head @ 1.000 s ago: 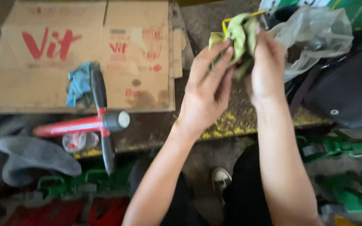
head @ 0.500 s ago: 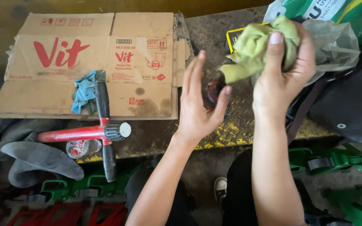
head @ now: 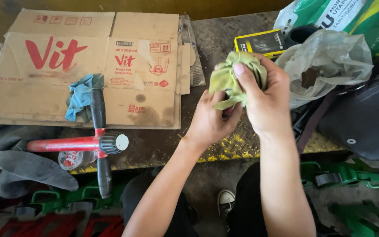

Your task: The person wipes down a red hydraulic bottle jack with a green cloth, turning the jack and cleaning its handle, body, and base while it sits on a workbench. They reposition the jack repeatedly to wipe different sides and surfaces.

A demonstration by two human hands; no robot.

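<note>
Over steel plate, hands (head: 242,105) bunching soft green rag (head: 229,79)

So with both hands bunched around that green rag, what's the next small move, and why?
Probably keep twisting the green rag around whatever the left hand is cupping. The right hand has the cloth wadded on top, and the left hand's fingers curl beneath it. What's inside is hidden, so I can't judge whether it's clean.

Bare dark metal bench (head: 216,39) lies open between the flattened cardboard (head: 88,70) and the yellow-edged box (head: 259,42); leftward, the red pump (head: 88,140) and blue rag (head: 79,97) block the way; rightward, a crumpled plastic bag (head: 330,66) and black bag (head: 365,123) crowd close.
</note>
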